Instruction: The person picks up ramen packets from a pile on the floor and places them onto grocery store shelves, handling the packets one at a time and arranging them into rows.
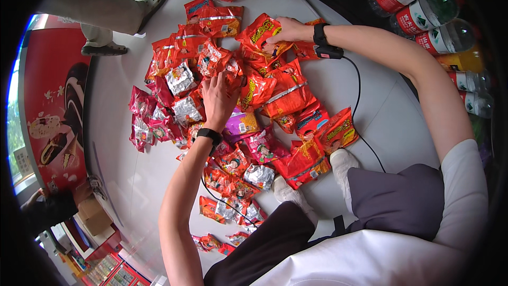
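Observation:
In my right hand [289,30] is a large orange-red snack bag [260,33], gripped by its side and raised over the pile's far right. My left hand [218,97] curls around a small red snack packet [233,83] in the middle of the heap; its fingertips are partly hidden. Around both hands a loose heap of glossy packets spreads over the floor. Magenta packets [142,101] lie to the left, and silver packet backs [179,78] face up beside them. A large red bag with a silver seam [287,91] rests right of my left hand. Below it shows a purple bag [241,122].
My white shoes [344,163] touch the heap's near edge. A black cable [359,87] runs from my right wrist device. Large water bottles [426,12] line the right. Another person's shoe [152,6] stands at upper left. Cardboard boxes [94,216] are at lower left.

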Action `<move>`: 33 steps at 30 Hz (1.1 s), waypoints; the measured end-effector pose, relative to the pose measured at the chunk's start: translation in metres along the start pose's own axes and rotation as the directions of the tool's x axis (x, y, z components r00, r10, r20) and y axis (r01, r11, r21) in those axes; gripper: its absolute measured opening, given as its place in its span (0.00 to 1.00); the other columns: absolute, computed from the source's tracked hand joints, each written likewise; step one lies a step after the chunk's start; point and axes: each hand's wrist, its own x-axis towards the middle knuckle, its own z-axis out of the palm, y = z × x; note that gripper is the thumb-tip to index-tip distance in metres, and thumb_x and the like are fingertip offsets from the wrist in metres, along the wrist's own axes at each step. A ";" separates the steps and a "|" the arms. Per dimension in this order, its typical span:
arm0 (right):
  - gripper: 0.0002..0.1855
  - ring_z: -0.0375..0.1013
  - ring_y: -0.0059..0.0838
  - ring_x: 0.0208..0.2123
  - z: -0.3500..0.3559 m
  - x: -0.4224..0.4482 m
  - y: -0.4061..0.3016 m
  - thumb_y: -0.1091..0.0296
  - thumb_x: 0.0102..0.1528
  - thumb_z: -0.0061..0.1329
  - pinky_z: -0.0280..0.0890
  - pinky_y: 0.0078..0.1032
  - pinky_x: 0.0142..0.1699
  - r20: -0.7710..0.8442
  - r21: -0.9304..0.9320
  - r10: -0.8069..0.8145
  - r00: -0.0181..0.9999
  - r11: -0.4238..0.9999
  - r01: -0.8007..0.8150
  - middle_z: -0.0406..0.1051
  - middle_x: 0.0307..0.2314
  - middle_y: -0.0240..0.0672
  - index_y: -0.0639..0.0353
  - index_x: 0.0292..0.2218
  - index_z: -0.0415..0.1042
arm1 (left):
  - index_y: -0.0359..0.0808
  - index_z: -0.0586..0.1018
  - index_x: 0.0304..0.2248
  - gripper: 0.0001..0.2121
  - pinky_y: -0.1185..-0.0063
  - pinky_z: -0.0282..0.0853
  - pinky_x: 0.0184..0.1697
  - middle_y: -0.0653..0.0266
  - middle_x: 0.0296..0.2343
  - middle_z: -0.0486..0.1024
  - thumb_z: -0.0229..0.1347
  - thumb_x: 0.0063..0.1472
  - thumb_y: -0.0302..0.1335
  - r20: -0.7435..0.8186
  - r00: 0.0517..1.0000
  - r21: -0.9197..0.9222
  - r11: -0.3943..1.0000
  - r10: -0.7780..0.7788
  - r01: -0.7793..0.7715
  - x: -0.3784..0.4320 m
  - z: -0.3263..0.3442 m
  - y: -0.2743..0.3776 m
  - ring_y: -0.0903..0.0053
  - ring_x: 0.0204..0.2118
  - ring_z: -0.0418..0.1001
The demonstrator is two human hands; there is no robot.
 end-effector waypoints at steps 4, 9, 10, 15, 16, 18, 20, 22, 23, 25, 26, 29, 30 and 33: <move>0.31 0.78 0.33 0.43 0.013 -0.011 -0.022 0.49 0.46 0.68 0.69 0.29 0.51 0.065 0.102 0.066 0.996 0.992 -0.072 0.79 0.40 0.43 0.66 0.43 0.78 | 0.32 0.69 0.55 0.32 0.64 0.66 0.52 0.49 0.41 0.72 0.65 0.52 0.32 0.023 0.992 -0.019 0.992 -0.126 0.127 -0.023 0.000 0.004 0.54 0.46 0.69; 0.30 0.78 0.32 0.40 -0.011 -0.046 -0.041 0.48 0.50 0.64 0.69 0.30 0.48 0.034 0.149 0.167 0.985 0.974 -0.170 0.79 0.39 0.43 0.67 0.42 0.78 | 0.31 0.67 0.55 0.34 0.62 0.70 0.47 0.46 0.43 0.70 0.66 0.49 0.28 0.078 0.984 0.017 0.987 -0.163 0.162 -0.022 0.002 0.009 0.51 0.45 0.71; 0.29 0.78 0.32 0.40 -0.014 -0.058 -0.047 0.47 0.51 0.62 0.70 0.30 0.47 -0.011 0.083 0.181 0.983 0.980 -0.180 0.79 0.38 0.44 0.68 0.41 0.78 | 0.31 0.67 0.54 0.33 0.62 0.72 0.46 0.45 0.44 0.70 0.67 0.48 0.28 0.121 0.971 0.001 0.978 -0.206 0.207 -0.021 -0.001 0.011 0.50 0.45 0.72; 0.27 0.77 0.27 0.41 -0.016 -0.101 -0.044 0.52 0.57 0.58 0.69 0.27 0.46 0.039 0.318 0.127 0.991 0.939 -0.133 0.78 0.41 0.41 0.69 0.47 0.74 | 0.30 0.64 0.51 0.35 0.62 0.73 0.46 0.42 0.44 0.72 0.70 0.46 0.31 0.113 0.989 -0.035 0.994 -0.097 0.102 -0.011 0.000 0.000 0.51 0.46 0.74; 0.28 0.76 0.26 0.42 -0.019 -0.114 -0.032 0.52 0.57 0.58 0.69 0.27 0.48 0.065 0.299 0.145 0.987 0.941 -0.158 0.77 0.42 0.40 0.68 0.49 0.73 | 0.29 0.64 0.51 0.36 0.62 0.73 0.46 0.42 0.43 0.73 0.69 0.46 0.32 0.200 0.961 -0.049 0.978 -0.190 0.203 -0.004 -0.001 0.009 0.51 0.45 0.75; 0.29 0.73 0.25 0.47 -0.014 -0.131 -0.027 0.50 0.58 0.56 0.67 0.26 0.52 0.196 0.268 0.239 0.951 0.920 -0.286 0.76 0.46 0.39 0.67 0.51 0.72 | 0.29 0.64 0.52 0.36 0.62 0.73 0.46 0.42 0.42 0.74 0.68 0.46 0.33 0.292 0.913 -0.036 0.950 -0.286 0.309 -0.003 -0.004 0.017 0.51 0.44 0.75; 0.29 0.73 0.25 0.46 -0.004 -0.149 -0.028 0.48 0.61 0.51 0.66 0.26 0.52 0.257 0.288 0.269 0.928 0.896 -0.339 0.76 0.46 0.37 0.63 0.53 0.71 | 0.30 0.63 0.55 0.37 0.61 0.73 0.46 0.43 0.40 0.75 0.65 0.48 0.35 0.215 0.950 -0.149 0.954 -0.227 0.262 -0.013 -0.009 0.023 0.51 0.43 0.76; 0.29 0.74 0.25 0.43 0.001 -0.160 -0.045 0.46 0.62 0.50 0.69 0.27 0.46 0.355 0.298 0.316 0.880 0.854 -0.427 0.77 0.43 0.35 0.60 0.55 0.71 | 0.31 0.62 0.57 0.38 0.61 0.73 0.45 0.43 0.42 0.74 0.64 0.48 0.35 0.152 0.975 -0.152 0.971 -0.164 0.187 -0.029 -0.014 0.024 0.51 0.43 0.76; 0.29 0.74 0.25 0.43 0.000 -0.160 -0.048 0.46 0.62 0.50 0.69 0.27 0.46 0.356 0.304 0.312 0.881 0.853 -0.425 0.77 0.43 0.35 0.60 0.55 0.71 | 0.31 0.62 0.58 0.39 0.61 0.73 0.45 0.43 0.44 0.73 0.62 0.48 0.35 0.091 0.992 -0.165 0.981 -0.086 0.100 -0.036 -0.014 0.027 0.52 0.43 0.76; 0.30 0.77 0.28 0.38 -0.005 -0.158 -0.041 0.44 0.62 0.50 0.71 0.30 0.40 0.398 0.032 0.360 0.844 0.914 -0.405 0.78 0.41 0.37 0.63 0.51 0.72 | 0.33 0.64 0.58 0.37 0.62 0.68 0.49 0.49 0.44 0.70 0.61 0.49 0.34 0.154 0.986 -0.218 0.972 -0.059 0.092 -0.047 -0.018 0.051 0.55 0.47 0.71; 0.33 0.79 0.36 0.34 -0.005 -0.156 -0.008 0.40 0.61 0.49 0.72 0.33 0.35 0.264 -0.029 0.170 0.949 0.985 -0.169 0.78 0.38 0.44 0.70 0.45 0.72 | 0.34 0.66 0.58 0.36 0.62 0.67 0.50 0.51 0.41 0.69 0.63 0.50 0.35 0.137 0.991 -0.223 0.974 0.004 0.027 -0.048 -0.013 0.068 0.55 0.46 0.69; 0.38 0.79 0.45 0.33 -0.004 -0.138 -0.012 0.37 0.59 0.49 0.71 0.37 0.36 0.229 -0.385 0.181 0.957 0.919 -0.082 0.77 0.35 0.52 0.76 0.40 0.71 | 0.38 0.70 0.55 0.33 0.64 0.67 0.49 0.52 0.39 0.66 0.67 0.51 0.39 0.144 0.983 -0.266 0.961 0.116 -0.075 -0.073 -0.017 0.084 0.56 0.44 0.67; 0.38 0.79 0.45 0.33 -0.003 -0.136 -0.017 0.37 0.59 0.49 0.71 0.37 0.36 0.237 -0.386 0.175 0.956 0.920 -0.073 0.77 0.35 0.52 0.76 0.40 0.71 | 0.40 0.71 0.54 0.34 0.62 0.66 0.49 0.51 0.41 0.65 0.68 0.50 0.43 0.159 0.972 -0.276 0.953 0.171 -0.122 -0.077 -0.022 0.091 0.55 0.45 0.66; 0.40 0.79 0.52 0.34 -0.003 -0.133 -0.040 0.37 0.58 0.51 0.73 0.44 0.40 -0.108 -0.612 -0.051 0.993 0.790 -0.026 0.77 0.30 0.57 0.77 0.46 0.68 | 0.43 0.67 0.59 0.43 0.58 0.61 0.59 0.50 0.50 0.64 0.72 0.46 0.47 0.221 0.944 -0.117 0.968 0.245 -0.224 -0.085 -0.031 0.094 0.53 0.55 0.63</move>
